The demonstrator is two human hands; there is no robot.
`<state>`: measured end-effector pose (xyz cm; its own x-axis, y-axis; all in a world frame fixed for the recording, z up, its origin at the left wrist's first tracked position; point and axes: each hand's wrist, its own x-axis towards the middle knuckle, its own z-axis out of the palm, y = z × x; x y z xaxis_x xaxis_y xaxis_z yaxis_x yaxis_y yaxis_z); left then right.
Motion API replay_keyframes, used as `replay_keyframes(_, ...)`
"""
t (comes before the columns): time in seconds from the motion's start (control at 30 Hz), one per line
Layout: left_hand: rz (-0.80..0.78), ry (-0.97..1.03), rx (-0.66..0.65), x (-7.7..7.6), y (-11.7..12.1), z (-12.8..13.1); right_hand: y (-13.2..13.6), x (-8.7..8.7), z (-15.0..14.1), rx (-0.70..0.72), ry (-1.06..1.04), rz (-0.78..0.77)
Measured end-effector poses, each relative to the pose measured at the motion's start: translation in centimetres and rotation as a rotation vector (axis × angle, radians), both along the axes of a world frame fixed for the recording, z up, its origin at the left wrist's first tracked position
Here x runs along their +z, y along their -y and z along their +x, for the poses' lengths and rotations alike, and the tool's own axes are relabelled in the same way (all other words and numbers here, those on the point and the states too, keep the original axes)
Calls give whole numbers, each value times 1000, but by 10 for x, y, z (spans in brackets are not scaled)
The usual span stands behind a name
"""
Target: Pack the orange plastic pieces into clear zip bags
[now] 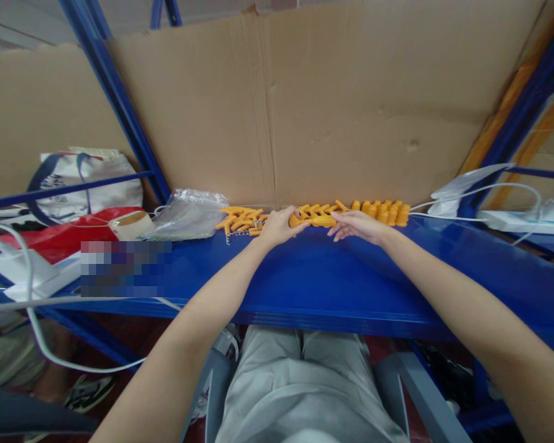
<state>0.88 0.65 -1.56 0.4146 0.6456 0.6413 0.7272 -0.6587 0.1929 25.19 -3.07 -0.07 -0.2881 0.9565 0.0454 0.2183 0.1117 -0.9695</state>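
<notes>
Pinched in my left hand [277, 227] is a yellow-orange plastic piece [321, 221], with a rounded body pointing right. Its exact kind cannot be made out. At its right end is my right hand [357, 226], fingers stretched and loosely apart; the fingertips are close to or touching the piece. Just behind both hands, a row of slanted yellow pieces [325, 209] lies along the cardboard. Left of my left hand are a pile of yellow curved pieces [240, 217] and a short metal chain [237, 234]. Several upright yellow pieces [388, 212] stand right of my right hand.
A blue shelf surface [323, 283] spans the front, backed by a cardboard sheet [351, 111]. At left lie a clear plastic bag [189, 212], a red bag [74, 234] and a white cable [34, 332]. Blue posts [120, 104] rise beside them. Another person's shoe [90, 391] shows below left.
</notes>
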Motion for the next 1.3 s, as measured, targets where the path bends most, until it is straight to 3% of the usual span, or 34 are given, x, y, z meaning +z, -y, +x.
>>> replay_keyframes(0.2,-68,3,9,-4,-4,1,0,1,-7,-62,-76,-181)
replay_keyframes(0.4,-105,-66,28,-2,-2,1,4,11,-16,-216,-316,-262)
replay_keyframes(0.5,-116,-125,103,-1,0,0,-3,12,-11,-335,-353,-164)
replay_keyframes(0.6,-145,-228,270,1,0,-3,-19,9,0,-501,-286,118)
replay_keyframes(0.7,-238,-328,446,1,0,-6,-39,4,9,-634,-70,426)
replay_keyframes(0.77,-311,-373,494,1,-1,-8,-47,1,11,-675,209,566)
replay_keyframes(0.9,-362,-413,429,0,-6,-11,-47,-3,2,-658,940,679)
replay_keyframes(1.0,-352,-409,380,-2,-10,-12,-41,-4,-10,-495,1340,735)
replay_keyframes(1.13,-343,-366,350,-3,-13,-11,-36,-6,-15,-441,1478,697)
replay_keyframes(1.3,-348,-363,331,-3,-11,-9,-41,-1,-4,-370,1385,550)
